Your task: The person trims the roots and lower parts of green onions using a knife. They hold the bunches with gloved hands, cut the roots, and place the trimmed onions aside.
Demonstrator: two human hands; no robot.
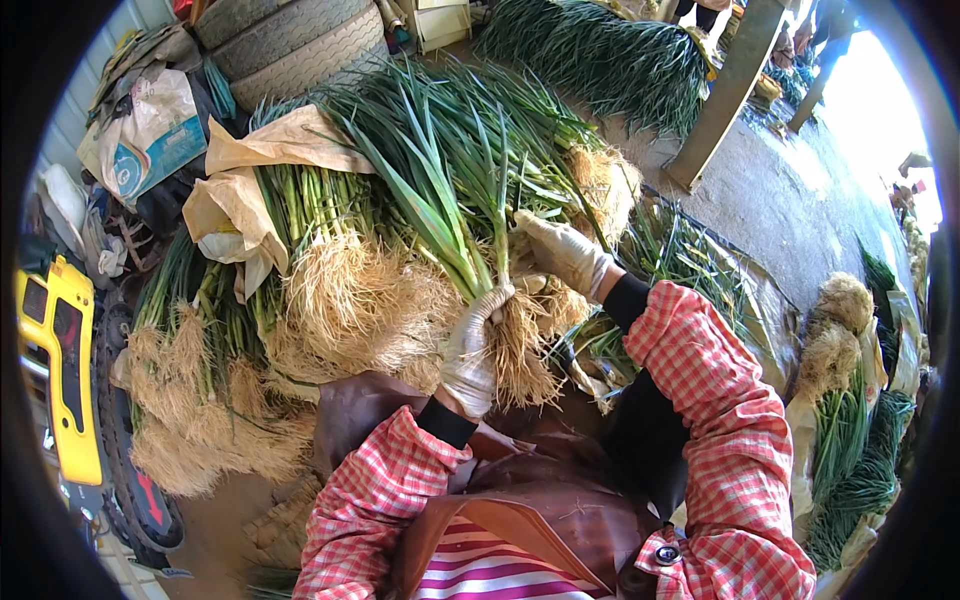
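My left hand [470, 350], in a pale work glove, is closed around the lower stalks of a few green onions [459, 240]. Their long green leaves point away from me, and their pale roots [522, 352] hang below the fist. On the right side of the upright stalk is my gloved right hand [568, 255], its fingers bent toward the stalk. What its fingertips pinch is hidden. Just beyond both hands lies a heap of green onions [335, 205] with bushy, straw-coloured roots [340, 290].
Brown paper [240, 215] wraps part of the heap. Stacked tyres [290, 45] stand behind it. A yellow machine part [68, 370] is at the left. More onion bundles lie at the far side [600, 60] and right [840, 430], near a metal post [730, 95].
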